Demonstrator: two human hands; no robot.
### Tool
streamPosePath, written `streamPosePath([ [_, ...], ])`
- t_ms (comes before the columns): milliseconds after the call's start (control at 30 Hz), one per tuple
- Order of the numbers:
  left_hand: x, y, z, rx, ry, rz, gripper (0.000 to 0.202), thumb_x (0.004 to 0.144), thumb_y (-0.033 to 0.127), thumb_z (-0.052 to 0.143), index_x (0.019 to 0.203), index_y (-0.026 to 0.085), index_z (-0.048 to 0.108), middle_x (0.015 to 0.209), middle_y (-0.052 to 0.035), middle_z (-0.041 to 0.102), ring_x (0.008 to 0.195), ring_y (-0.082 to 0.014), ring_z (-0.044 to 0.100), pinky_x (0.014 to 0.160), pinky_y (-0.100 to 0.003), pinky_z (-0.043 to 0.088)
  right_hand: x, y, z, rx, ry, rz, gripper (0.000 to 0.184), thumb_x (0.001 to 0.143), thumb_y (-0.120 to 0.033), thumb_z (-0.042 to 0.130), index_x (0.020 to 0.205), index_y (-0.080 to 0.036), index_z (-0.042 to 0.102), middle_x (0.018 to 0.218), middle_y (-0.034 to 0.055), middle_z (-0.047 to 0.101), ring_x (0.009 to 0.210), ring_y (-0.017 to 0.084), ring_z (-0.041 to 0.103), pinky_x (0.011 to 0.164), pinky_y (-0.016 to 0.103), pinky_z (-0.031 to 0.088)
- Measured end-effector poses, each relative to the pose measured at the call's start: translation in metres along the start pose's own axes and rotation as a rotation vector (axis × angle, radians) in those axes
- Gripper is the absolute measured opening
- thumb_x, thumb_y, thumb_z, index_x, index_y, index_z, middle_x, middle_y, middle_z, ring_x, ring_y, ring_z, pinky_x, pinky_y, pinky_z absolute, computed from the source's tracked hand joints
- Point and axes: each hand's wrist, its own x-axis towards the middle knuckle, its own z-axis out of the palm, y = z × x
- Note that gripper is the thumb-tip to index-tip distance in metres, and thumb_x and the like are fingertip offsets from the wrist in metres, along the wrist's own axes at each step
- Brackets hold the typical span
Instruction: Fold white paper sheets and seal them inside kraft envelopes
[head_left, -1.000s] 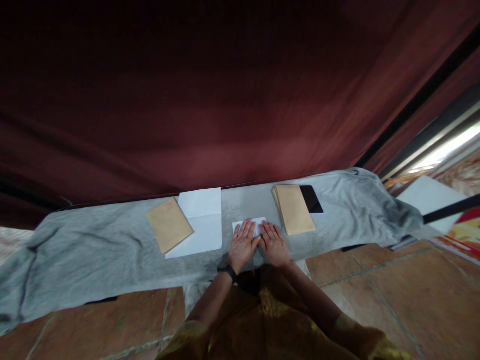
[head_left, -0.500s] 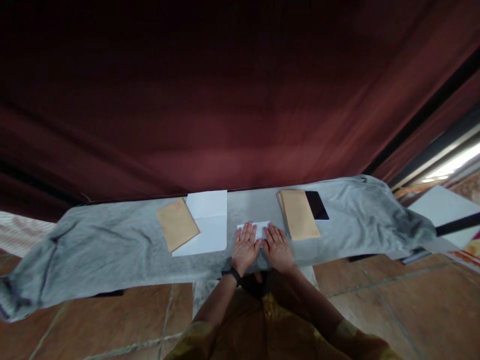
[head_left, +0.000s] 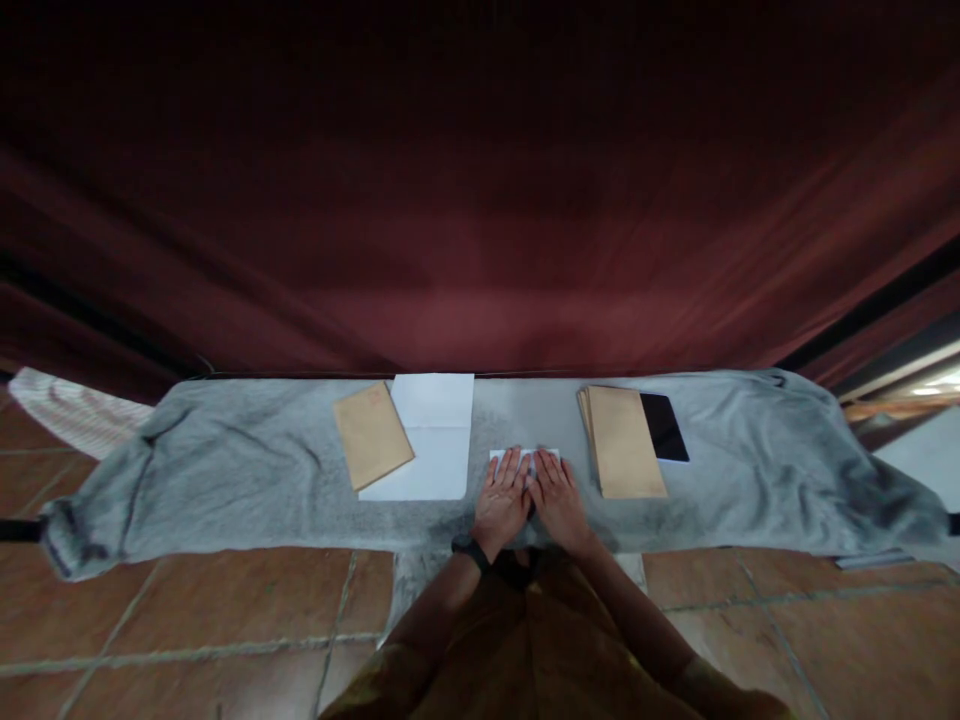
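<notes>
A folded white sheet of paper (head_left: 531, 462) lies flat near the front of the cloth-covered surface, mostly hidden under both hands. My left hand (head_left: 504, 500) presses on its left part, palm down with the fingers stretched out; a dark band is on that wrist. My right hand (head_left: 556, 502) lies flat on the right part, fingers extended. The two hands touch or nearly touch at the thumbs. To the left, a brown envelope (head_left: 373, 435) overlaps a larger creased white sheet (head_left: 439, 455). A stack of brown envelopes (head_left: 624, 440) is to the right, partly over a dark tablet or phone (head_left: 664, 428).
A wrinkled grey cloth (head_left: 247, 460) covers the long narrow surface. Behind it hangs a dark red curtain (head_left: 480, 270). Brown floor tiles (head_left: 247, 620) show below the front edge. A striped white fabric (head_left: 75, 410) is at the far left.
The camera view has shifted and levelled slightly. Both hands have come closer together on the folded paper, staying flat. The envelopes and the larger sheet lie as before.
</notes>
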Motion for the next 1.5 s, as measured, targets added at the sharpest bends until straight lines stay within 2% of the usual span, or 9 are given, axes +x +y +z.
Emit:
streamPosePath([
  [300, -0.02, -0.022, -0.011, 0.0, 0.014, -0.154, 0.061, 0.102, 0.038, 0.038, 0.155, 0.008, 0.03, 0.161, -0.0154, 0.036, 0.151, -0.0251, 0.028, 0.123, -0.048, 0.029, -0.015, 0.01, 0.006, -0.091, 0.086, 0.089, 0.06, 0.105, -0.036, 0.034, 0.157, -0.006, 0.027, 0.156, 0.0206, 0.041, 0.144, 0.031, 0.04, 0.117, 0.05, 0.03],
  [433, -0.018, -0.009, -0.01, 0.018, 0.056, -0.214, 0.059, 0.102, 0.032, 0.037, 0.154, 0.006, 0.03, 0.161, -0.0186, 0.034, 0.152, -0.0275, 0.027, 0.123, -0.051, 0.029, -0.018, 0.011, 0.008, -0.099, 0.084, 0.082, 0.063, 0.104, -0.037, 0.034, 0.158, -0.006, 0.024, 0.157, 0.0205, 0.04, 0.143, 0.032, 0.04, 0.117, 0.05, 0.029],
  [633, -0.008, 0.021, -0.006, -0.042, 0.01, -0.025, 0.053, 0.105, 0.041, 0.035, 0.153, 0.02, 0.037, 0.163, -0.0076, 0.034, 0.152, -0.0231, 0.026, 0.125, -0.049, 0.025, -0.017, 0.011, 0.005, -0.113, 0.046, 0.086, 0.061, 0.102, -0.025, 0.033, 0.159, -0.008, 0.02, 0.159, 0.0185, 0.037, 0.145, 0.03, 0.038, 0.118, 0.049, 0.028],
  [767, -0.015, 0.013, -0.01, -0.035, 0.001, -0.009, 0.059, 0.103, 0.048, 0.039, 0.154, 0.02, 0.036, 0.164, -0.0099, 0.031, 0.153, -0.0239, 0.024, 0.125, -0.048, 0.023, -0.025, 0.012, -0.003, -0.106, 0.054, 0.059, 0.06, 0.103, -0.028, 0.034, 0.158, -0.006, 0.025, 0.157, 0.0194, 0.04, 0.145, 0.031, 0.038, 0.117, 0.05, 0.03],
  [900, -0.02, 0.007, -0.011, -0.019, -0.001, -0.024, 0.058, 0.102, 0.045, 0.04, 0.154, 0.02, 0.035, 0.163, -0.0106, 0.032, 0.153, -0.0245, 0.024, 0.125, -0.05, 0.022, -0.048, 0.014, -0.012, -0.097, 0.064, -0.012, 0.059, 0.104, -0.032, 0.039, 0.156, -0.007, 0.03, 0.155, 0.0195, 0.043, 0.145, 0.03, 0.039, 0.118, 0.049, 0.031],
  [1033, -0.009, 0.017, -0.008, -0.012, -0.01, -0.019, 0.058, 0.102, 0.043, 0.04, 0.153, 0.016, 0.037, 0.163, -0.0118, 0.033, 0.153, -0.0259, 0.023, 0.125, -0.051, 0.021, -0.068, 0.011, -0.021, -0.078, 0.046, -0.023, 0.056, 0.103, -0.027, 0.041, 0.156, -0.011, 0.032, 0.157, 0.0168, 0.042, 0.146, 0.028, 0.038, 0.118, 0.049, 0.033],
  [1200, 0.016, 0.036, -0.004, -0.065, -0.063, 0.123, 0.05, 0.105, 0.041, 0.033, 0.151, 0.023, 0.041, 0.163, -0.0037, 0.033, 0.153, -0.022, 0.024, 0.126, -0.048, 0.021, -0.075, 0.005, -0.029, -0.043, 0.02, 0.001, 0.056, 0.099, -0.024, 0.044, 0.153, -0.011, 0.036, 0.158, 0.0185, 0.038, 0.148, 0.03, 0.034, 0.117, 0.054, 0.035],
  [1367, 0.025, 0.037, -0.001, -0.074, -0.067, 0.133, 0.051, 0.105, 0.04, 0.032, 0.154, 0.025, 0.038, 0.163, -0.0029, 0.033, 0.153, -0.0218, 0.024, 0.126, -0.05, 0.018, -0.08, 0.003, -0.036, -0.026, -0.015, 0.002, 0.057, 0.098, -0.025, 0.044, 0.153, -0.011, 0.036, 0.157, 0.0182, 0.041, 0.147, 0.029, 0.036, 0.117, 0.053, 0.036],
  [1500, 0.025, 0.036, 0.002, -0.064, -0.065, 0.128, 0.052, 0.104, 0.038, 0.034, 0.154, 0.024, 0.037, 0.163, -0.0031, 0.034, 0.153, -0.0226, 0.024, 0.126, -0.05, 0.018, -0.085, 0.013, -0.044, 0.039, -0.04, -0.051, 0.055, 0.101, -0.028, 0.042, 0.153, -0.012, 0.038, 0.153, 0.0171, 0.046, 0.145, 0.028, 0.039, 0.118, 0.053, 0.036],
])
